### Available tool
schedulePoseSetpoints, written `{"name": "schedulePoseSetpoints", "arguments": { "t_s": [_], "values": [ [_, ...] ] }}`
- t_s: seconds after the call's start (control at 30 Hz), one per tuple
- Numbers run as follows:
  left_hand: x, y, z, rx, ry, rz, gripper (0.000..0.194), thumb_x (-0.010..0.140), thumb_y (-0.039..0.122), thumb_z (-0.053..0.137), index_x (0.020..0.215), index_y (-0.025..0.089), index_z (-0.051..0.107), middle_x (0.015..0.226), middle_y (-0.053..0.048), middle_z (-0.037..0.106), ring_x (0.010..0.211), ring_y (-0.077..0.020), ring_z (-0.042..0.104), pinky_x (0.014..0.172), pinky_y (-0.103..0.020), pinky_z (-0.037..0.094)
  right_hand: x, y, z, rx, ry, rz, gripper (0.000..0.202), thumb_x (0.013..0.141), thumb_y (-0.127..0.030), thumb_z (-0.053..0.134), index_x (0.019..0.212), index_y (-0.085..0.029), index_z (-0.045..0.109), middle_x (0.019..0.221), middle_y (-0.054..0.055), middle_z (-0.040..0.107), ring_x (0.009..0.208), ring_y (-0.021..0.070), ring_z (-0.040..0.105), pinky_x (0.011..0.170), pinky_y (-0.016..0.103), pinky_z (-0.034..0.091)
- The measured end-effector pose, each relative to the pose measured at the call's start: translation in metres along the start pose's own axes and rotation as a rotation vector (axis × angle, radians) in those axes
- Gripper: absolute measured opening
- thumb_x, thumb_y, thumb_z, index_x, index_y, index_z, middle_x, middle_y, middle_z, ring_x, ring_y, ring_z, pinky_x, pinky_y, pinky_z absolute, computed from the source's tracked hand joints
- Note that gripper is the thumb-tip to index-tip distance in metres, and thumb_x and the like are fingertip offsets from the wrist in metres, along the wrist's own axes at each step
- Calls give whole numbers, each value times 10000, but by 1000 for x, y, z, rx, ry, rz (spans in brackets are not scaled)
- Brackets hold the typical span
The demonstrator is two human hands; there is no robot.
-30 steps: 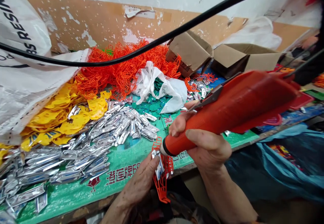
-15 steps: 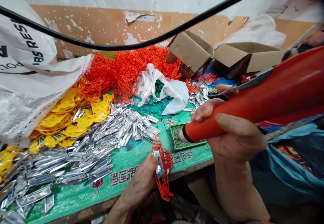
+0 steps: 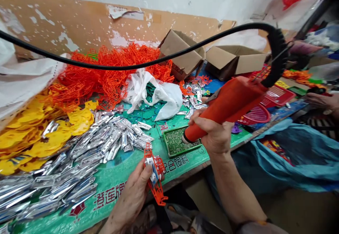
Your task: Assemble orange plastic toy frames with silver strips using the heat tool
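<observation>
My left hand [image 3: 132,190] is closed round an orange plastic frame [image 3: 158,192] just off the table's front edge. A silver foil-like piece with blue marks [image 3: 153,170] lies in the frame, under my thumb. My right hand [image 3: 216,137] grips the body of an orange-red electric screwdriver [image 3: 233,98], tilted down to the left. Its pale tip points into a shallow green tray [image 3: 171,155] dotted with small holes or screws. Whether the tip touches the tray, I cannot tell.
Silver pieces [image 3: 79,160], yellow plastic parts [image 3: 50,135] and orange frames [image 3: 113,75] are heaped on the left. Behind stand two cardboard boxes [image 3: 182,55]. A black cable [image 3: 127,66] crosses the view. Another person's hand [image 3: 324,101] shows at far right, near red baskets [image 3: 255,115].
My view has turned to the right, bringing the screwdriver's cable end, red baskets and another person's hand into sight. Both hands keep their holds; the screwdriver tip stays at the green tray.
</observation>
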State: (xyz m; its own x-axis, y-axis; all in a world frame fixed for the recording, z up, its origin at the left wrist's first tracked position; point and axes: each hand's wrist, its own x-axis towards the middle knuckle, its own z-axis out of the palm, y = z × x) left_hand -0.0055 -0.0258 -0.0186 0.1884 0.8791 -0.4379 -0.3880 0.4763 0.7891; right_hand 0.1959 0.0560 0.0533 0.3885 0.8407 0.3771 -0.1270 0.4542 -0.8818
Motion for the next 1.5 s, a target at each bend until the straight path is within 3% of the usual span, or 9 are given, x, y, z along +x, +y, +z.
{"name": "schedulePoseSetpoints", "arguments": {
  "t_s": [0.17, 0.23, 0.3, 0.47, 0.63, 0.83, 1.0, 1.33, 1.5],
  "values": [
    [1, 3, 7, -74, 61, -37, 840, 725, 397, 815, 1462, 256, 437, 993, -54, 732, 782, -197, 676, 751, -316, 555, 2, 9, -3, -23, 3, -24, 155, 644, -248, 767, 686, -190, 630, 652, -24, 628, 571, 152, 574, 609, 344, 493],
    [0, 4, 9, -102, 93, -30, 994, 685, 346, 850, 1520, 322, 310, 984, -33, 732, 743, -187, 681, 731, -313, 563, 2, 11, -2, -21, 5, -22, 154, 646, -249, 768, 674, -184, 631, 651, -21, 629, 572, 151, 572, 615, 349, 494],
    [-2, 6, 10, -111, 103, -31, 1038, 666, 316, 863, 1525, 361, 281, 1012, -30, 737, 752, -190, 688, 736, -317, 568, 2, 14, -1, -17, 9, -15, 150, 648, -244, 769, 664, -178, 635, 656, -17, 632, 575, 149, 572, 618, 350, 493],
    [-4, 11, 10, -125, 85, -54, 888, 653, 274, 868, 1437, 335, 456, 1068, -43, 737, 831, -201, 693, 816, -342, 564, 3, 21, -1, -3, 14, 24, 166, 634, -253, 792, 686, -174, 656, 662, -20, 634, 583, 148, 577, 618, 344, 489],
    [-4, 11, 7, -84, 59, -44, 754, 671, 263, 849, 1349, 283, 520, 936, -24, 723, 796, -182, 671, 746, -289, 545, 3, 25, -2, 1, 0, 34, 147, 650, -233, 789, 686, -179, 657, 669, -17, 633, 572, 145, 572, 605, 338, 476],
    [0, 10, 4, -48, 73, -6, 432, 622, 242, 856, 955, 214, 583, 967, -21, 689, 785, -193, 683, 663, -284, 537, 2, 25, -2, 5, -1, 38, 146, 650, -208, 783, 703, -174, 652, 670, -21, 634, 576, 142, 575, 605, 333, 476],
    [6, 5, 0, -96, 117, 10, 442, 548, 213, 876, 803, 194, 515, 1023, -43, 691, 782, -219, 705, 662, -313, 547, 1, 24, 1, -6, 11, 32, 150, 634, -207, 778, 689, -176, 642, 658, -25, 630, 562, 137, 575, 585, 326, 484],
    [7, 6, -1, -68, 174, 23, 442, 613, 215, 871, 891, 197, 528, 1038, -20, 678, 789, -172, 680, 678, -302, 571, 0, 26, 3, -47, 27, 7, 200, 604, -238, 813, 694, -190, 641, 674, -34, 636, 565, 137, 588, 575, 331, 517],
    [4, 8, 7, -80, 195, 38, 419, 582, 186, 869, 764, 185, 492, 1051, -9, 637, 797, -168, 661, 658, -304, 573, 2, 28, 1, -38, 14, -26, 176, 610, -218, 811, 669, -193, 647, 652, -36, 632, 552, 134, 579, 580, 332, 496]
  ]
}}
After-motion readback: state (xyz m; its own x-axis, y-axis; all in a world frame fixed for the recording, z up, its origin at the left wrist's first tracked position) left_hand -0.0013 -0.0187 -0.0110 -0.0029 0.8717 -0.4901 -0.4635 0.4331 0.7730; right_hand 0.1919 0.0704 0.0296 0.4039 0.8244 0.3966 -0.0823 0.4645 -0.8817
